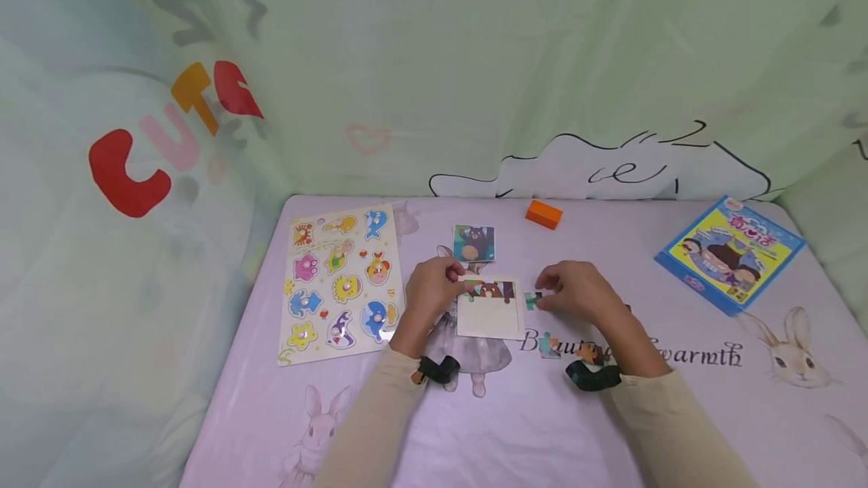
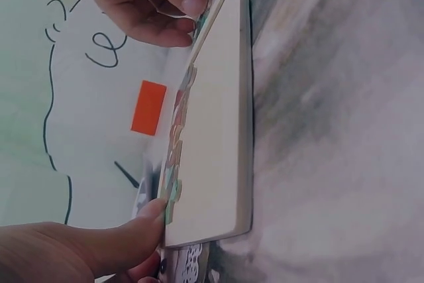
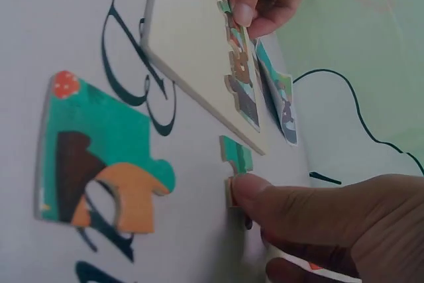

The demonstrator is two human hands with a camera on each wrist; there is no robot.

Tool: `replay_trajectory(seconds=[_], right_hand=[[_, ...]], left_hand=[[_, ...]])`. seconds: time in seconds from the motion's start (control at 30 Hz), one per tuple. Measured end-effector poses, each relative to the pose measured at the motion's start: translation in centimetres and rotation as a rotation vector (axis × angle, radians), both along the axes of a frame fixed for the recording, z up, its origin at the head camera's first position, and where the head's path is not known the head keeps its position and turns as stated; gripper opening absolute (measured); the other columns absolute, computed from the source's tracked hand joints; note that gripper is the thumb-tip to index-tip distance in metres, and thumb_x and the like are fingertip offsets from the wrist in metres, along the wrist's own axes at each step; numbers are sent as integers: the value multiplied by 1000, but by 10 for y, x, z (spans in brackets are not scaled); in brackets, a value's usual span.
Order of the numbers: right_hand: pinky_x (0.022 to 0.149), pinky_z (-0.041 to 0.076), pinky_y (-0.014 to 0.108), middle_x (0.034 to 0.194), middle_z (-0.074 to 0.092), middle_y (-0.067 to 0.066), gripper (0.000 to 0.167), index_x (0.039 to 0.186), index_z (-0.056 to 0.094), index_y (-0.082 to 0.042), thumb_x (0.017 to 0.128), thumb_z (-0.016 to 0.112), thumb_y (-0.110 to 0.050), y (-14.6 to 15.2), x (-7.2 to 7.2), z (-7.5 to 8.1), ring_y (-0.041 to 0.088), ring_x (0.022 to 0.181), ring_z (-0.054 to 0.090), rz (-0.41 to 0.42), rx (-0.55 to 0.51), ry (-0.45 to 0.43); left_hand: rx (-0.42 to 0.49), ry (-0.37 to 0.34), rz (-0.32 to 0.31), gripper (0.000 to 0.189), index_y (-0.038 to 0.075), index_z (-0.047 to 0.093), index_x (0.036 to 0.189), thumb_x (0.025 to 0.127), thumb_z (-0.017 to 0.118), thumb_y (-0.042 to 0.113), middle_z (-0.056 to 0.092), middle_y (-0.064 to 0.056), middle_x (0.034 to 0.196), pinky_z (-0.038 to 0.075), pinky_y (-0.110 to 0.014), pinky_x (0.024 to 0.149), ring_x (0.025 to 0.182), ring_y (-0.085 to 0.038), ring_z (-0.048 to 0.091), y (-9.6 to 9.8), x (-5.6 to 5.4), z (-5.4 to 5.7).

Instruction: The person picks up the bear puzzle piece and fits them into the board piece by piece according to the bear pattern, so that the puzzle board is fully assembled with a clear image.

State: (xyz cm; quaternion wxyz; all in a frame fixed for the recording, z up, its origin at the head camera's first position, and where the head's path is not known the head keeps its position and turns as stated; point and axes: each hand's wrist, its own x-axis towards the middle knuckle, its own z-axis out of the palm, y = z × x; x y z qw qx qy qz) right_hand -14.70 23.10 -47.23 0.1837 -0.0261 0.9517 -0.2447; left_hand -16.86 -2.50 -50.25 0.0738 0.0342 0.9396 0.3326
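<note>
A pale wooden puzzle tray (image 1: 490,321) lies in front of me, with a row of fitted pieces showing a brown bear's head (image 1: 491,290) along its far side. My left hand (image 1: 432,291) grips the tray's far left corner, thumb on top. Just off the tray's right edge, my right hand (image 1: 578,292) pinches a green puzzle piece (image 3: 237,153) with a dark part, its thumb covering some of it. Nearer me lie a loose teal piece (image 1: 550,346) and an orange-brown piece (image 1: 588,353), the latter partly hidden by the right wrist strap. Behind the tray is a bear picture card (image 1: 474,244).
On the left lies a board of sea-animal pieces (image 1: 339,288). An orange block (image 1: 544,214) sits near the back edge. At the right is a blue and yellow box (image 1: 731,253). Fabric curtains (image 1: 407,81) rise behind the table.
</note>
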Motion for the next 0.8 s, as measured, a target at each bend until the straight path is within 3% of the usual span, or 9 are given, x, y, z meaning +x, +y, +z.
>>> replay_trajectory(seconds=[0.33, 0.5, 0.67, 0.8], right_hand=[[72, 47, 33, 86, 64, 6, 18, 98, 69, -9, 86, 82, -14, -2, 4, 0, 23, 82, 55, 46, -34, 48], [70, 45, 32, 82, 62, 4, 17, 95, 65, -14, 88, 80, -16, 0, 6, 2, 23, 81, 54, 31, -51, 97], [72, 46, 32, 83, 65, 2, 15, 95, 68, -16, 88, 81, -18, -5, 6, 1, 22, 83, 55, 21, -146, 165], [74, 48, 31, 84, 66, 2, 13, 97, 70, -15, 89, 80, -18, -17, 4, -4, 21, 83, 57, 35, -217, 163]], left_hand=[[42, -12, -47, 24, 16, 70, 98, 84, 85, 28, 60, 4, 81, 38, -25, 65, 73, -13, 53, -6, -3, -4], [43, -6, -59, 24, 16, 69, 97, 85, 84, 29, 59, 4, 81, 39, -26, 66, 73, -13, 53, -7, -5, -6], [51, 9, -59, 23, 15, 69, 99, 86, 83, 29, 60, 4, 81, 39, -26, 66, 73, -12, 53, -7, -5, -7], [40, 22, -51, 23, 16, 70, 101, 87, 82, 30, 60, 4, 81, 39, -26, 64, 72, -12, 53, -6, -4, -7]])
